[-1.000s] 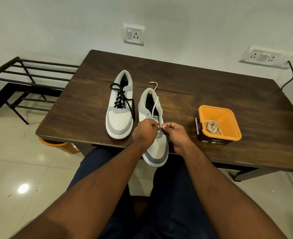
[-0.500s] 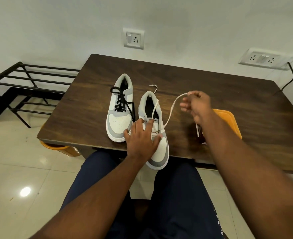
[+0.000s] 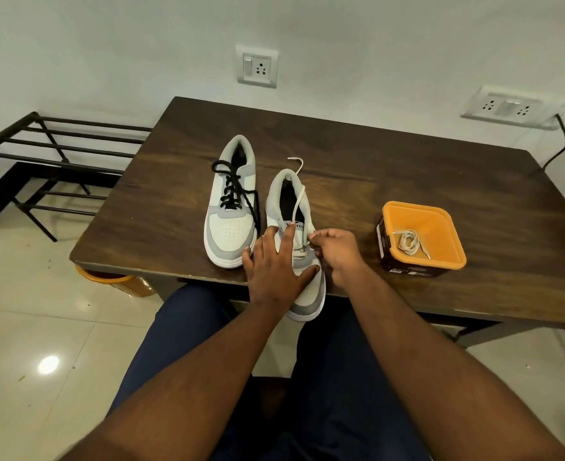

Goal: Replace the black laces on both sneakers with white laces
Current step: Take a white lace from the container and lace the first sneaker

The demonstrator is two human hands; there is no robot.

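Note:
Two white and grey sneakers stand side by side on the dark wooden table. The left sneaker carries a black lace. The right sneaker juts over the table's front edge and has a white lace threaded through its lower eyelets; one end trails past the heel. My left hand presses flat on this sneaker's front, fingers spread. My right hand pinches the white lace at the shoe's right side. A second white lace lies coiled in an orange container.
The orange container stands on the table to the right of the shoes. A black metal rack is on the floor at the left. An orange bucket sits under the table's left corner. Wall sockets and a black cable are behind.
My right hand had pulled the white lace up and to the right; it has now come back down to the sneaker's right side. My left hand stays pressed on the shoe.

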